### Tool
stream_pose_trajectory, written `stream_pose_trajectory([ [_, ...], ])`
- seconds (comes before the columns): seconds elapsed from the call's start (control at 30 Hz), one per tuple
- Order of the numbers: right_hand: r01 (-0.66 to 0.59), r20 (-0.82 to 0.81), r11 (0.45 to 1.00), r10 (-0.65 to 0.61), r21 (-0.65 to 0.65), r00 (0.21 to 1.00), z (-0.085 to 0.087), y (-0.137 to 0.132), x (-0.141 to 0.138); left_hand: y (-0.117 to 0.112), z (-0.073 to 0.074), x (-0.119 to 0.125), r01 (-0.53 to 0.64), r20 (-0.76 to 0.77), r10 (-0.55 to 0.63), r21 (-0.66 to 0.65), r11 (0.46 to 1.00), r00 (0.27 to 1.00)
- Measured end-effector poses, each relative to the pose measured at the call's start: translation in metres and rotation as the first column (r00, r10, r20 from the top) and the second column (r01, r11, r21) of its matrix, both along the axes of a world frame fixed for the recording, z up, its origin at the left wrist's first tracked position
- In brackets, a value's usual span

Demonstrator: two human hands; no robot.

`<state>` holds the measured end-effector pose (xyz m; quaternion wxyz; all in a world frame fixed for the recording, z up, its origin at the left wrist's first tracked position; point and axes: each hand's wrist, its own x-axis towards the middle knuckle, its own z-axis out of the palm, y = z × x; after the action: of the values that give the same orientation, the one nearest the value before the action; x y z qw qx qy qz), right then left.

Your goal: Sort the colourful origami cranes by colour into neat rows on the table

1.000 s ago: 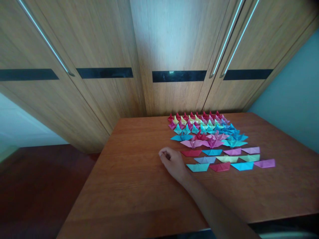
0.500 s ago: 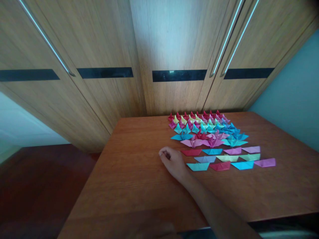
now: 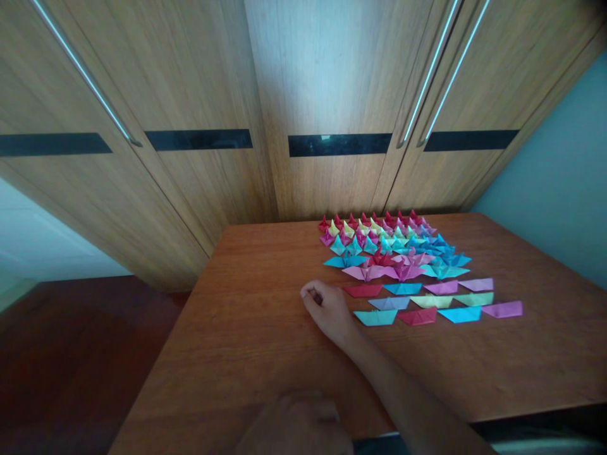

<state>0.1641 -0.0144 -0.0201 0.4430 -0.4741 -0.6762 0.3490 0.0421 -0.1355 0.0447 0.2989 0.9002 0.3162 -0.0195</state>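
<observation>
My right hand (image 3: 329,313) rests on the table with its fingers curled in and the thumb against them. Its grip shows nothing inside. Just right of it lie several flat folded paper pieces, among them a red piece (image 3: 363,291), a teal piece (image 3: 375,317) and a pale blue piece (image 3: 389,304). Behind these stand rows of finished paper cranes, with a pink crane (image 3: 367,272) and a blue crane (image 3: 345,260) at the front. At the bottom edge my left hand (image 3: 298,423) is dim and smeared, back upward, its fingers not clear.
The brown wooden table (image 3: 237,303) reaches back to a wooden wardrobe (image 3: 199,76) with long metal handles. A blue-green wall (image 3: 564,177) closes off the right side. Dark reddish floor (image 3: 76,354) lies beyond the table's left edge.
My left hand has risen farther into view at the bottom edge. My right hand and the paper pieces keep their places; the view has shifted very slightly.
</observation>
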Motion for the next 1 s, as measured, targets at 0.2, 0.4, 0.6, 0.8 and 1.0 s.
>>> stream_pose_trajectory([
  [0.2, 0.003, 0.015, 1.0, -0.003, 0.008, 1.0, 0.002, -0.001, 0.0, 0.01, 0.019, 0.0, -0.289, 0.062, 0.298, -0.122, 0.95, 0.953],
  [0.4, 0.004, 0.022, 1.0, -0.005, 0.021, 1.0, 0.003, -0.001, 0.0, 0.024, 0.016, -0.003, -0.396, 0.126, 0.403, -0.075, 0.915, 0.906],
  [0.6, -0.019, -0.051, 1.0, 0.018, -0.025, 0.999, 0.004, -0.001, 0.001, 0.063, 0.009, -0.009, -0.514, 0.165, 0.492, 0.142, 0.846, 0.855],
  [0.8, 0.01, -0.102, 0.998, -0.017, -0.061, 0.995, -0.001, 0.004, 0.002, 0.102, -0.006, -0.006, -0.589, 0.122, 0.589, 0.358, 0.725, 0.799],
  [1.0, 0.04, -0.083, 0.998, -0.044, -0.055, 0.996, -0.004, 0.006, 0.002, 0.12, -0.019, -0.004, -0.618, 0.11, 0.623, 0.337, 0.71, 0.775],
])
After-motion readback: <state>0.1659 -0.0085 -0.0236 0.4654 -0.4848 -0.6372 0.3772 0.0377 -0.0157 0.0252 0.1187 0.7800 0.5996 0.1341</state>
